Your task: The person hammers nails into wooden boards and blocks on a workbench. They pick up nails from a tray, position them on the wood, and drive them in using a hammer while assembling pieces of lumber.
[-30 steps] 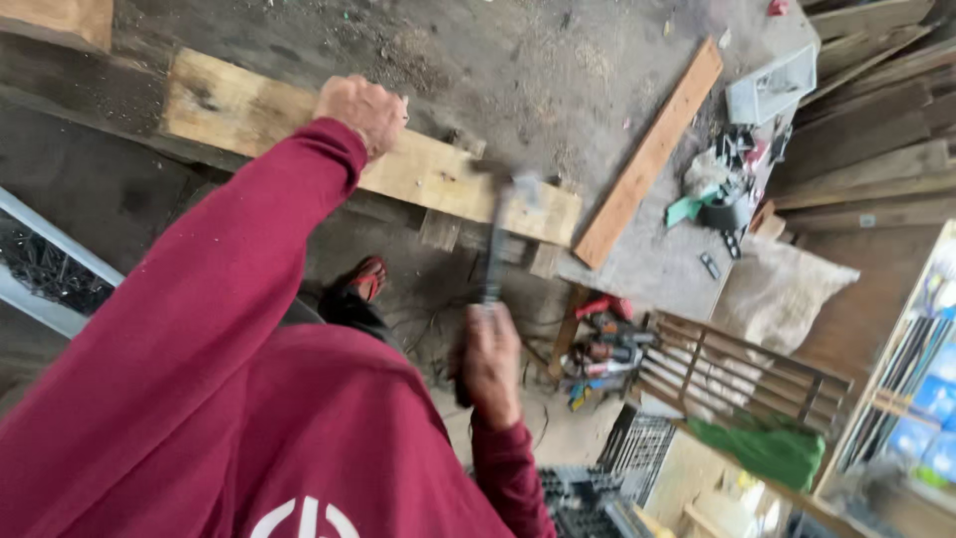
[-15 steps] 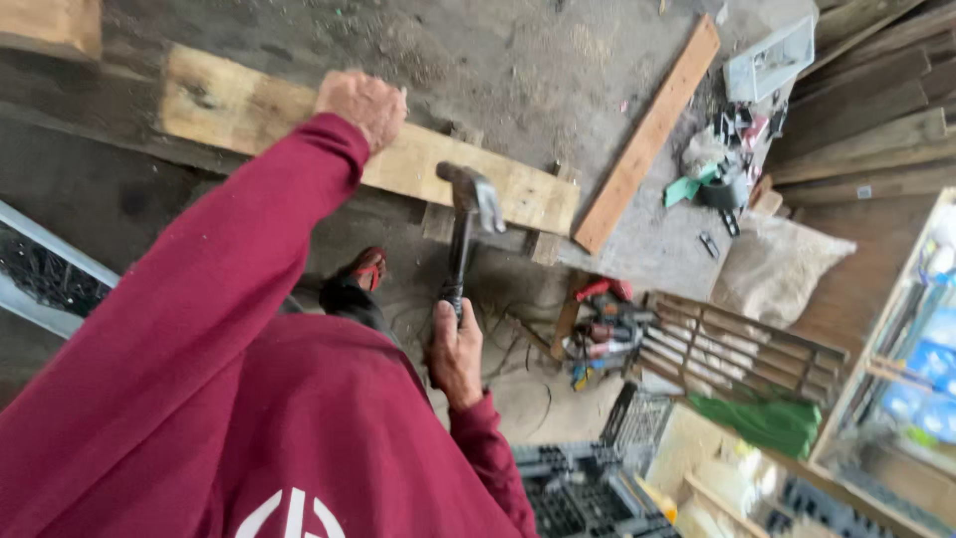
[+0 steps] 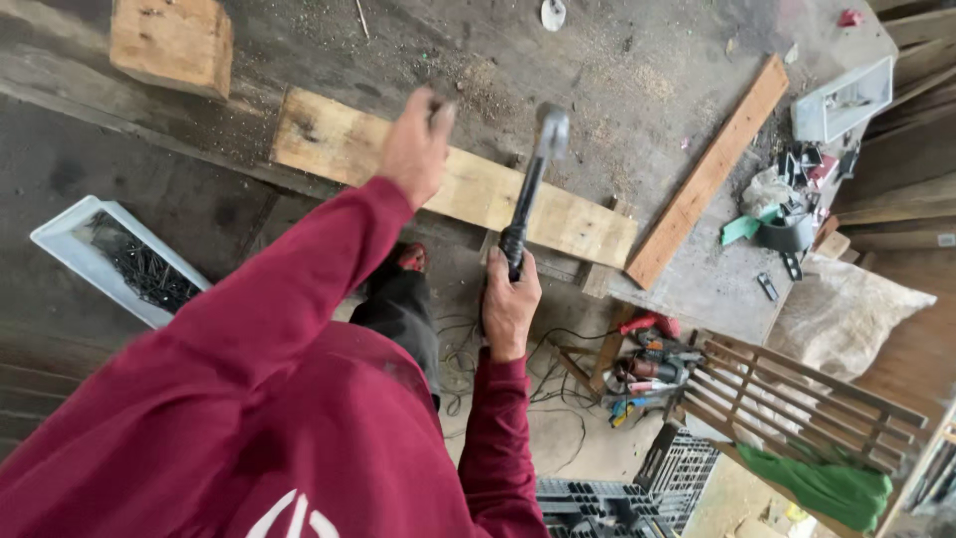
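My left fingers [image 3: 435,112] are curled together over the pale plank [image 3: 453,184], pinching at something too small and blurred for me to make out; the left hand [image 3: 416,149] hangs just above the board's upper edge. I run from the left side across. A white tray of dark nails [image 3: 124,261] sits at the far left on the dark bench [image 3: 617,70], well apart from the hands. A thick wood block [image 3: 171,42] lies near the top left corner. The plank stretches at a slant across the bench's front edge. My right hand [image 3: 510,304] is wrapped tight around the black grip of the hammer [image 3: 529,187], whose blurred steel head is raised above the plank's middle, beside the left hand. Further right, a reddish board [image 3: 709,171] leans diagonally, its lower end near the plank's right end. Beyond it lies a white tray [image 3: 841,100] and a heap of small clutter [image 3: 792,204]. Below, tools [image 3: 647,364] sit on the floor.
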